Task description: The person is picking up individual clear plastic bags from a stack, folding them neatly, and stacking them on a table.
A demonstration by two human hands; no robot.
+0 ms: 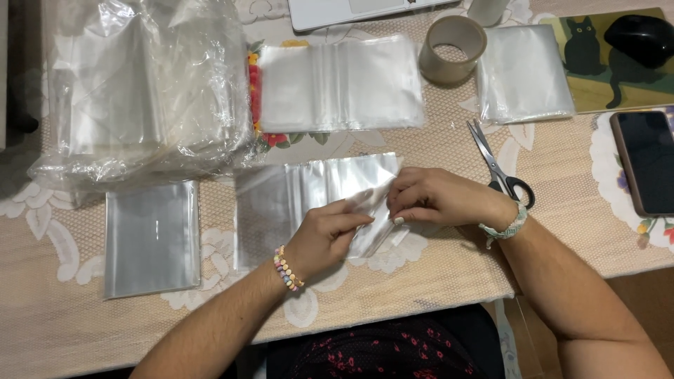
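My left hand (pixel 324 235) and my right hand (pixel 437 197) meet over the middle of the table, both pinching a small clear plastic bag (pixel 375 210) between fingertips. The bag lies at the right end of a flat pile of clear plastic bags (pixel 295 193) spread on the lace tablecloth. A beaded bracelet circles my left wrist and a woven band my right wrist. The bag's far edge is partly hidden under my fingers.
A large wrapped bundle of plastic bags (pixel 140 91) sits at the back left, a flat stack (pixel 151 238) below it, another stack (pixel 340 84) at the back centre and one (pixel 526 74) at the right. Tape roll (pixel 453 48), scissors (pixel 498 168), phone (pixel 646 161), mouse (pixel 642 38) stand nearby.
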